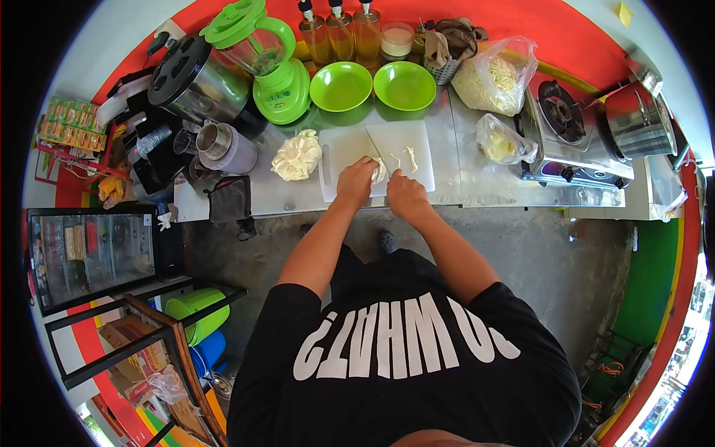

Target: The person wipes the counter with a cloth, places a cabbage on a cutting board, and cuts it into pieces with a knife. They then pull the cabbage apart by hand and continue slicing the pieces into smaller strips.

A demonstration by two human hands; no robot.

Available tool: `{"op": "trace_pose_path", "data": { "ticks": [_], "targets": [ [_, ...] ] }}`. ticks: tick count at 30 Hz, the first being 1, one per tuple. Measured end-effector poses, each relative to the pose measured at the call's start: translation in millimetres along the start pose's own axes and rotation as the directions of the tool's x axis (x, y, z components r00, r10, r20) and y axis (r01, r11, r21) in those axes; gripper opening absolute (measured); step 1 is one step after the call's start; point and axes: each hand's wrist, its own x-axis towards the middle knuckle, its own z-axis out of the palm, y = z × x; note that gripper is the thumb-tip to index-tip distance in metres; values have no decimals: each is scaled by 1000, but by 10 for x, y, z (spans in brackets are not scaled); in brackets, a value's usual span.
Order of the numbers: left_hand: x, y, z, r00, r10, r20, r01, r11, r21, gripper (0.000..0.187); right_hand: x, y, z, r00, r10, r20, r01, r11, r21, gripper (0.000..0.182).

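Note:
A white cutting board (339, 153) lies on the metal counter in front of me. My left hand (356, 182) is closed over its lower part, its fingers pressing a pale piece of mushroom (379, 171) against the board. My right hand (407, 195) is wrapped round the handle of a knife (377, 146); its thin blade points away from me, right beside that piece. Pale cut strips (410, 158) lie on the board to the right of the blade. A heap of what look like oyster mushrooms (296, 155) sits left of the board.
Two green bowls (341, 86) stand behind the board, with a green blender (281, 93) to their left and bottles (340, 33) behind. To the right are a bag of pale shreds (488, 86), a smaller plastic bag (506, 139) and a gas stove (573, 134).

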Motion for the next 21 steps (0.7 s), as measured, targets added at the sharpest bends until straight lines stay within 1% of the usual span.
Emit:
{"op": "trace_pose_path", "data": {
  "ticks": [2,4,8,11,13,15,17,19,21],
  "targets": [
    [0,16,-7,1000,-9,9,9,1000,9,40,-61,2,52,1000,-9,20,9,1000,3,30],
    [17,4,-10,1000,-17,15,17,1000,18,40,-98,-25,102,996,74,48,-77,995,68,30],
    [4,-19,8,1000,-15,21,15,1000,7,42,5,-7,210,997,75,24,-76,996,52,31],
    [-7,4,-12,1000,-17,17,17,1000,8,43,118,3,161,999,34,-7,-34,998,56,31],
    [-6,-11,-1,1000,-18,19,18,1000,6,43,148,-5,106,1000,2,-22,-2,1000,-9,31],
    [-7,-28,2,1000,2,8,-2,1000,1,42,102,8,92,1000,-8,-23,8,1000,-14,31],
    [-9,-20,2,1000,-10,17,10,1000,3,42,25,-2,117,1000,-16,-24,16,1000,-19,32],
    [-2,-32,6,1000,-23,21,23,1000,4,42,-45,-13,166,998,59,8,-59,997,56,32],
    [-6,-19,-2,1000,-21,3,21,1000,-22,42,-46,-27,220,997,81,8,-81,995,53,32]
  ]
}}
